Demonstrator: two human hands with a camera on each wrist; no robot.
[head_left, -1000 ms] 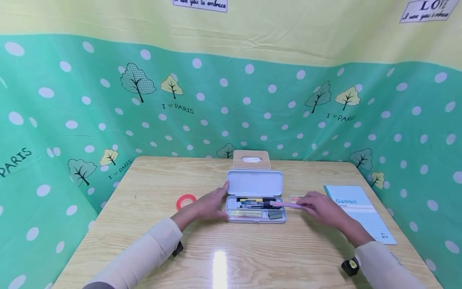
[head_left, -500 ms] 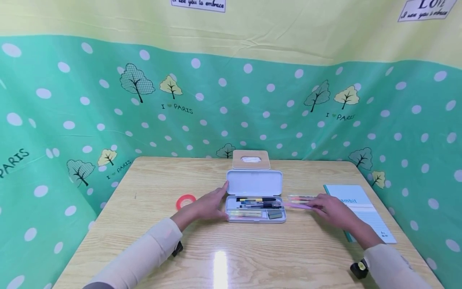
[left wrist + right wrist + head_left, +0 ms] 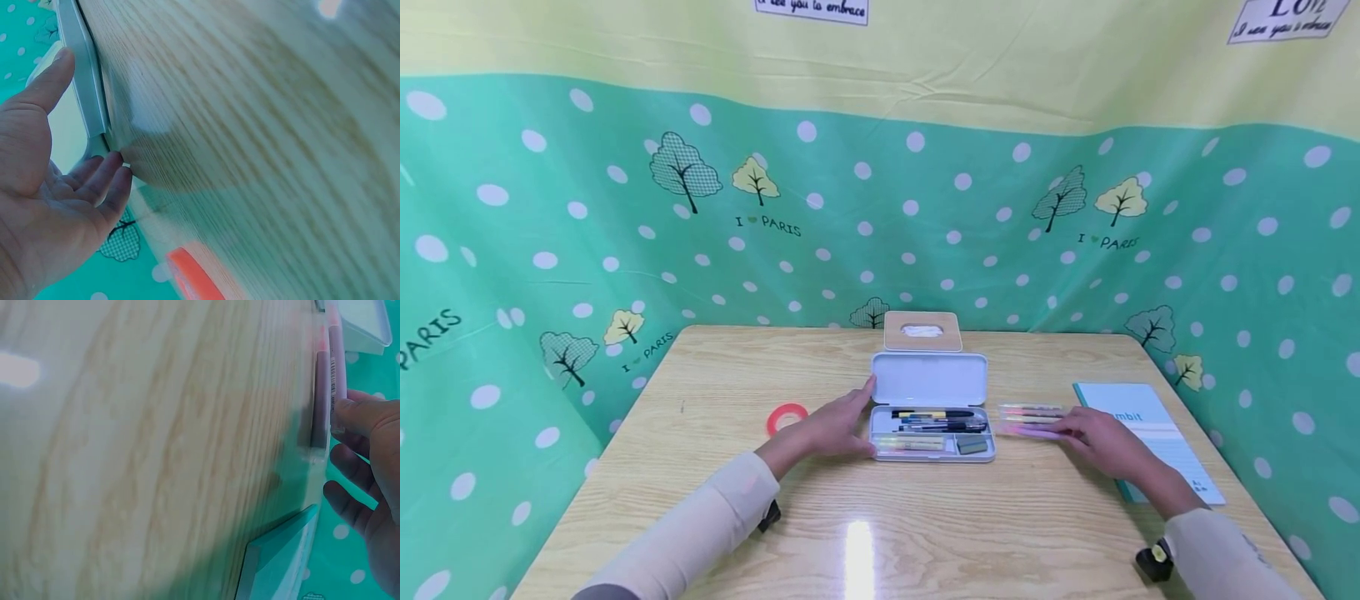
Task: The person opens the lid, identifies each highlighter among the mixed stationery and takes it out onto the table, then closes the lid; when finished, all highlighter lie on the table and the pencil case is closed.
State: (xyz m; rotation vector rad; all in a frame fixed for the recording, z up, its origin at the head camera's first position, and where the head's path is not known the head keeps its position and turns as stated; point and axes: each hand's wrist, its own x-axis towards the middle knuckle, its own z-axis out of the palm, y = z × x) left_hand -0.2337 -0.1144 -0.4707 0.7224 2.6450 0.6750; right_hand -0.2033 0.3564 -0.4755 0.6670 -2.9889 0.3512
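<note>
An open white pencil case stands mid-table, its lid raised. At its left end rests my left hand, thumb by the front corner and fingertips by the lid; in the left wrist view the fingers are spread and loosely bent beside the case. My right hand pinches a lilac pen between thumb and forefinger, low over the table right of the case. Beside it lie several pastel pens, partly hidden by the fingers. Dark pens, pale yellow pens and a grey block fill the case.
Left of the case is a red tape roll, partly behind the left wrist. A tissue box stands behind the lid. Under and beyond the right forearm lies a light-blue notebook. Polka-dot fabric hangs behind the table.
My right hand has drawn the lilac pen rightward, from over the case's right end to beside the loose pastel pens, and lowered it. The left hand stays at the case.
</note>
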